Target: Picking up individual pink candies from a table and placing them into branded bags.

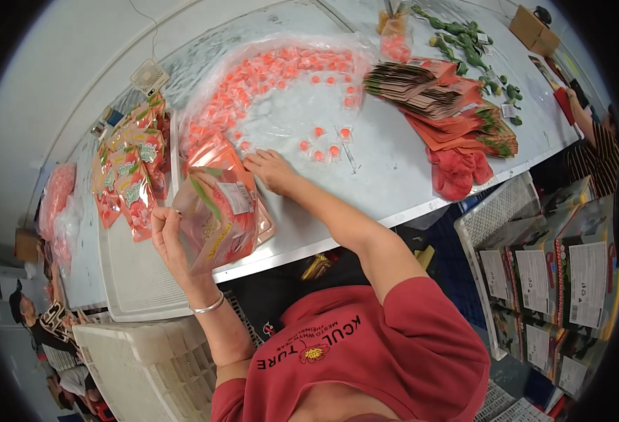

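My left hand (171, 243) pinches the edge of a printed plastic pouch (219, 218) with a white label, tilted up above the table's front edge. Under and behind it lies a stack of flat orange-red packets (219, 156). My right hand (270, 171) rests on the table beside that stack, its fingers stretched out toward the packets; whether it touches them I cannot tell. Beyond it, a heap of small wrapped red pieces (253, 74) spreads over clear plastic. A few loose wrapped pieces (318, 131) lie to the right of my right hand.
Filled pouches (135, 165) are piled on a white tray (140, 285) at left. To the right are stacks of flat pouches (436, 98), a red cloth bundle (457, 172) and green plush-like items (468, 46). Crates (137, 352) stand lower left, boxes (534, 274) at right. Another person's arm (582, 116) shows far right.
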Demonstrator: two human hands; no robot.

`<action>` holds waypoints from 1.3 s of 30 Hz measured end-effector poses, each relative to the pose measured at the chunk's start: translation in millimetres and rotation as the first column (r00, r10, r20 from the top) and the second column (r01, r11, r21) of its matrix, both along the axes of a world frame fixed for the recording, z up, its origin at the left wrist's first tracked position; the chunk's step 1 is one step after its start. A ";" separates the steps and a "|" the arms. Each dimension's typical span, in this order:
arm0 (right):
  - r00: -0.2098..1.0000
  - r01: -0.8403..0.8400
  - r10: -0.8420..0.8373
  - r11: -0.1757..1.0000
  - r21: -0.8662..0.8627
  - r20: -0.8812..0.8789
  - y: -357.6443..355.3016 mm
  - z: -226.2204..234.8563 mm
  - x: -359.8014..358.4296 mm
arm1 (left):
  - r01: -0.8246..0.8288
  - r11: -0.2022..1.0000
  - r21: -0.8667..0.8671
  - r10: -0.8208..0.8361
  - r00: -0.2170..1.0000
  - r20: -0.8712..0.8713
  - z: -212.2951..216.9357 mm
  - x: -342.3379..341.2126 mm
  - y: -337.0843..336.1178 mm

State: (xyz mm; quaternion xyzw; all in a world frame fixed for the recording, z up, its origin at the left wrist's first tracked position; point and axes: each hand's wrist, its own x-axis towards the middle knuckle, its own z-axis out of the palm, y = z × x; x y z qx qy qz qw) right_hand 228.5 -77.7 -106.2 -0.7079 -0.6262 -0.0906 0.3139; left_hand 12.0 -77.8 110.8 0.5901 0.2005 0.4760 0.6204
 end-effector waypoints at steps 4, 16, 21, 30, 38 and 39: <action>0.992 0.034 -0.027 0.998 -0.059 0.120 -17.0 7.8 -0.2 | -0.004 1.000 -0.013 0.004 1.000 0.015 0.2 -8.3 0.0; 0.996 0.053 -0.043 0.991 -0.127 0.079 3.7 -2.6 15.7 | -0.033 0.999 -0.036 0.034 0.999 0.029 2.8 -2.1 2.0; 0.973 0.169 -0.158 0.984 -0.053 0.169 -67.0 36.0 37.7 | -0.056 0.994 -0.099 0.057 0.998 0.010 -4.1 -12.5 8.2; 0.906 0.391 -0.402 0.915 -0.096 -0.137 -104.1 36.4 78.2 | -0.015 0.995 -0.095 0.022 0.997 0.075 0.7 6.1 6.5; 0.952 0.277 -0.261 0.957 -0.090 0.158 -87.5 7.6 66.8 | 0.109 0.982 -0.157 -0.109 0.994 0.007 -7.0 30.6 4.3; 0.933 0.357 -0.352 0.931 -0.075 0.069 -89.2 7.5 75.2 | 0.117 0.979 -0.168 -0.121 0.993 -0.016 -8.1 40.7 1.6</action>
